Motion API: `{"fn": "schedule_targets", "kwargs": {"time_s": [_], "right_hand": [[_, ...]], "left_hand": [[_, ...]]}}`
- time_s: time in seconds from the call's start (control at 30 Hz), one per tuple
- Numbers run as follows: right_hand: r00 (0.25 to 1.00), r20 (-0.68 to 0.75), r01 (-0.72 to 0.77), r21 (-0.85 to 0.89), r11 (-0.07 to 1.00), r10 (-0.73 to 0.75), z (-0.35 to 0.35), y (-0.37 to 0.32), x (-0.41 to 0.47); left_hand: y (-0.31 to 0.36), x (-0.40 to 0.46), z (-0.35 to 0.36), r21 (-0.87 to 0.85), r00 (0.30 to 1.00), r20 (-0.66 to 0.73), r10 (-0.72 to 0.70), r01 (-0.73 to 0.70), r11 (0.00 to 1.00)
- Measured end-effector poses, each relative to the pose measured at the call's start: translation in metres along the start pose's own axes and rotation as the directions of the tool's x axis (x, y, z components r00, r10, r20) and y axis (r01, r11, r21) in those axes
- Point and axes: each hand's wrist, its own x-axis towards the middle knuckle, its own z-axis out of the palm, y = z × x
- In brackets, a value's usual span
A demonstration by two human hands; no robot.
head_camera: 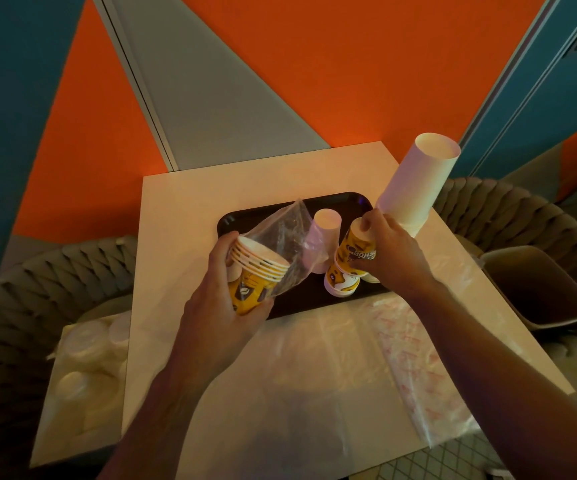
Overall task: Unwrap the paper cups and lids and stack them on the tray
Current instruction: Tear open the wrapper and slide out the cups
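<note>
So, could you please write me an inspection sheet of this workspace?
Surface: white table, black tray on it.
Job's things: yellow cups and white cups upside down on the tray; tall white stack at its right end.
Clutter: empty wrappers on the near table; wrapped lids left.
Hands: left hand holds bagged cups; right hand grips the yellow cups.
Cables: nothing seen.
Surroundings: woven chairs, bin right.

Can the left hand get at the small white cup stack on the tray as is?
Probably not yet. The left hand is full: it grips a yellow cup stack partly in a clear bag, and that bag hangs in front of the white stack. The path across the tray looks short otherwise.
</note>
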Motion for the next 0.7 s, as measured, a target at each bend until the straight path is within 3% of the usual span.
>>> {"fn": "schedule_targets", "kwargs": {"time_s": [0.27, 0.4, 0.63, 0.7], "right_hand": [[0.986, 0.163, 0.015, 0.033, 0.999, -0.020, 0.014, 0.010, 0.006], [0.966, 0.255, -0.049, 0.043, 0.998, 0.036, 0.027, 0.014, -0.001], [0.956, 0.286, -0.072, 0.004, 0.997, 0.068, 0.024, 0.009, -0.002], [0.982, 0.184, -0.034, -0.014, 0.999, 0.035, 0.011, 0.002, 0.002]], "left_hand": [[0.001, -0.001, -0.003, 0.019, 1.000, 0.003, -0.004, 0.004, 1.000], [0.001, -0.002, -0.003, 0.020, 1.000, 0.005, -0.001, 0.001, 1.000], [-0.001, -0.004, -0.002, 0.045, 1.000, 0.005, 0.021, -0.021, 0.999], [-0.001, -0.003, -0.002, 0.053, 1.000, 0.021, 0.024, -0.025, 0.998]]}}
